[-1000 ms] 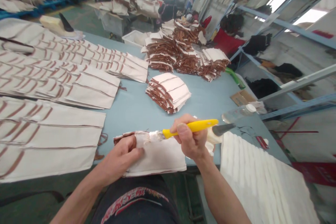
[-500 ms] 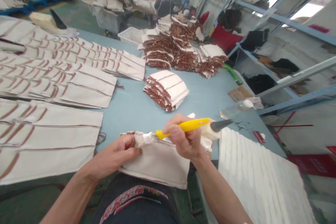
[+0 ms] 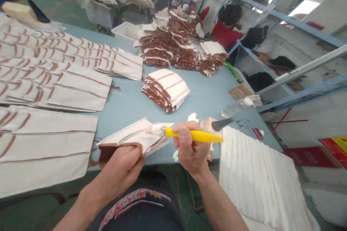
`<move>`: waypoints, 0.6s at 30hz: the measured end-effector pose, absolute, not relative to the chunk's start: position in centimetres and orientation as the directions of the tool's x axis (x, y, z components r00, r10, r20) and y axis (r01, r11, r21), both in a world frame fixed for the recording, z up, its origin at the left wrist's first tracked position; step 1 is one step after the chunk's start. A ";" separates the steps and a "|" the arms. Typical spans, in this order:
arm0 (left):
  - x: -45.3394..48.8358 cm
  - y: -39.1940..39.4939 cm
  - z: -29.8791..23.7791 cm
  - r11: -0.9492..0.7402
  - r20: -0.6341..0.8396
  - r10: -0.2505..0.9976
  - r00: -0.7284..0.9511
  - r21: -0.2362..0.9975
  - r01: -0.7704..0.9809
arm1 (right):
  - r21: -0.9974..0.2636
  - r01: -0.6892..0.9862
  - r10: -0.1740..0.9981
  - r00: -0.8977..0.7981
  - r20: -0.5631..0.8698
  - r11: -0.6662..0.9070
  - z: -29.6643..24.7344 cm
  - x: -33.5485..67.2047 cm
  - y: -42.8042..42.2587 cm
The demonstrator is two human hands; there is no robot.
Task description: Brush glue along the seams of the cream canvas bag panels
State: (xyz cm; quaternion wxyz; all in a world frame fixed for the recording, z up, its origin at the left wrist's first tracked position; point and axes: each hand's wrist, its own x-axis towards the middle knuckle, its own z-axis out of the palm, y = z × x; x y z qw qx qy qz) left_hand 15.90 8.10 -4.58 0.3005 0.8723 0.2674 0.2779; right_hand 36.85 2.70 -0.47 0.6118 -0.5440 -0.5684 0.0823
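Note:
My right hand (image 3: 191,148) is wrapped round the yellow handle of a paintbrush (image 3: 199,135). White, pasty stuff coats its bristles, which touch or hover just over a cream fabric piece (image 3: 132,130) with brown edging. My left hand (image 3: 121,164) grips that piece by its near brown edge, fingers closed, and the fabric is lifted and bent open there. Just beyond my right hand stands a pale block-like container (image 3: 208,124) with a dark handle (image 3: 222,124) sticking out. White scraps (image 3: 193,117) lie beside it.
Overlapping rows of cream pieces (image 3: 48,126) cover the left of the blue table (image 3: 123,104). A small stack (image 3: 169,86) and taller piles (image 3: 179,39) stand farther back. To the right are a clear bottle (image 3: 235,108), white layered material (image 3: 252,173) and metal shelving (image 3: 287,21).
My left hand has turned the fabric piece, so its striped side and brown edge now show. The brush has swung to point left, its bristles now over the striped face. The view has shifted slightly.

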 end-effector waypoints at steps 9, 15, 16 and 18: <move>16.1 8.7 -6.7 -0.893 0.582 0.450 0.677 0.280 0.353 | -0.589 0.706 0.741 0.135 0.657 0.394 2.1 33.9 0.0; 16.1 8.5 -7.8 -0.875 0.586 0.480 0.653 0.274 0.398 | -0.616 0.710 0.746 0.195 0.637 0.341 2.0 34.7 -0.5; 16.3 8.5 -7.5 -0.875 0.583 0.480 0.656 0.264 0.405 | -0.615 0.713 0.734 0.209 0.646 0.338 1.9 34.9 -0.3; 16.6 8.5 -7.0 -0.877 0.579 0.474 0.663 0.242 0.415 | -0.578 0.740 0.708 0.201 0.677 0.344 1.6 35.1 0.3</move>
